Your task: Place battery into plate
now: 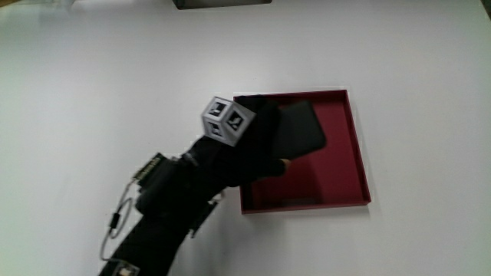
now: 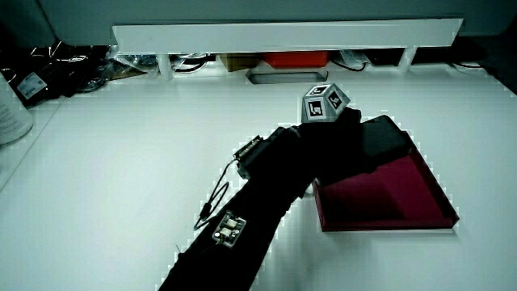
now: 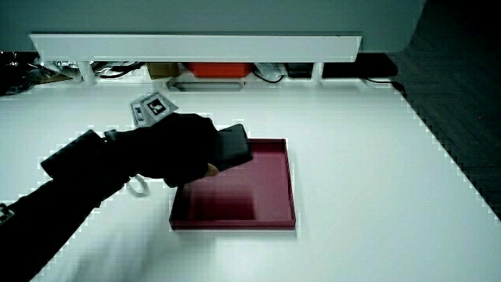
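A flat black battery [image 1: 301,129] is held in the gloved hand [image 1: 257,142] over the dark red square plate [image 1: 357,146]. The fingers are curled around the battery's end, and the battery sticks out over the plate's inside. In both side views the battery [image 2: 380,139] [image 3: 232,146] hangs a little above the plate [image 2: 420,206] [image 3: 274,205], and I cannot tell whether it touches the floor of the plate. The patterned cube [image 1: 226,120] sits on the back of the hand.
A low white partition [image 2: 283,34] runs along the table's edge farthest from the person, with cables and small boxes under it. A grey tray [image 2: 287,76] lies near it. A dark object [image 1: 222,4] lies at that edge too.
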`<action>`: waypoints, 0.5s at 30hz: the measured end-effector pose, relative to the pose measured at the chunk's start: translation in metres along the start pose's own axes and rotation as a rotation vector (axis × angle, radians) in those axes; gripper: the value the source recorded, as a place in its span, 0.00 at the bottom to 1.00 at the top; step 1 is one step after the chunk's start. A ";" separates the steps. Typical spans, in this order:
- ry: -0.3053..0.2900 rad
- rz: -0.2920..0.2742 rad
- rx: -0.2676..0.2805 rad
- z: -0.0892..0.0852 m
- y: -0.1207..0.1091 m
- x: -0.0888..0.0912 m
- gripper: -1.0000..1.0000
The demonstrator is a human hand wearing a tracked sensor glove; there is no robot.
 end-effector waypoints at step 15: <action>0.081 0.040 -0.181 -0.049 0.016 0.005 0.50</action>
